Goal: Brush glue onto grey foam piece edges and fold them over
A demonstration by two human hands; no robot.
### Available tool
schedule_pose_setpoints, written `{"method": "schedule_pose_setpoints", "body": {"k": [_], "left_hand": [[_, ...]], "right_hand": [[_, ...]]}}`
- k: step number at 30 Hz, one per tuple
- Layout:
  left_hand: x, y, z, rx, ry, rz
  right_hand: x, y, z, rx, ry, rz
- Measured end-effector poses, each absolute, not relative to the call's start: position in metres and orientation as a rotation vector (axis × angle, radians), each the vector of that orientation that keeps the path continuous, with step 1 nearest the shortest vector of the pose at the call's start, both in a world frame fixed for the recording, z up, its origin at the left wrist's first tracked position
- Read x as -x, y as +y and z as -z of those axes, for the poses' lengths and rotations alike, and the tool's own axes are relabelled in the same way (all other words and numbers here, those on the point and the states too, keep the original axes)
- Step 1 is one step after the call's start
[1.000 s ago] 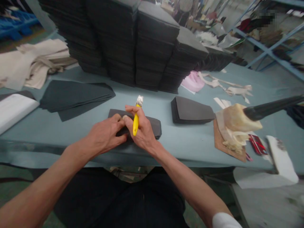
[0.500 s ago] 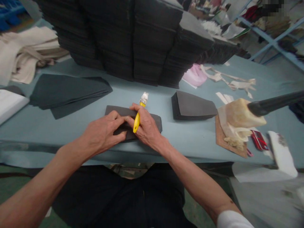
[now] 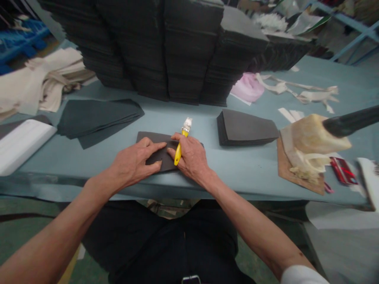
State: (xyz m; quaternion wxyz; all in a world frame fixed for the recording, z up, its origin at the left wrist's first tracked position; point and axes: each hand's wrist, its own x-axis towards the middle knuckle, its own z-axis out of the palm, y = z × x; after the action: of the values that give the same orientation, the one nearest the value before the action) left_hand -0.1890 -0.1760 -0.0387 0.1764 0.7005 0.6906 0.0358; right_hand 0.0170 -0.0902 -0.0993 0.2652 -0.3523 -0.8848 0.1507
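Observation:
A small stack of dark grey cut fabric pieces (image 3: 151, 139) lies at the near edge of the blue-grey table (image 3: 245, 165). My left hand (image 3: 136, 161) rests on top of it with fingers stretched out flat. My right hand (image 3: 191, 157) is beside it on the same stack, closed round a yellow-handled brush (image 3: 180, 144) whose white bristle tip points away from me. The fingertips of both hands meet on the top piece.
Tall stacks of dark fabric (image 3: 177, 47) fill the back of the table. Flat dark sheets (image 3: 97, 116) lie left, another small stack (image 3: 245, 128) right. Far right stands a glue-caked block (image 3: 314, 138) with a black handle on a brown board. Beige cloth (image 3: 44, 83) is piled at left.
My left hand's fingers have flattened out over the stack. My right hand with the brush has settled lower on the stack. The view has shifted slightly.

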Motion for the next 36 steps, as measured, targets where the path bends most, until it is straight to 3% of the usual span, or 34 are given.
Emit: {"method": "schedule_pose_setpoints", "body": {"k": [13,23,36], "left_hand": [[0.176,-0.174,0.032,-2.174,1.980,-0.481],[0.150,-0.172,0.071,-2.281,2.049,-0.144],[0.164,-0.179,0.075,-2.286,2.200,-0.092]], "right_hand": [[-0.014,-0.093,0.093,0.979,-2.386,-0.425],[-0.013,-0.094,0.097,0.952,-2.379,-0.433],[-0.015,-0.096,0.101,0.921,-2.335,-0.375]]}}
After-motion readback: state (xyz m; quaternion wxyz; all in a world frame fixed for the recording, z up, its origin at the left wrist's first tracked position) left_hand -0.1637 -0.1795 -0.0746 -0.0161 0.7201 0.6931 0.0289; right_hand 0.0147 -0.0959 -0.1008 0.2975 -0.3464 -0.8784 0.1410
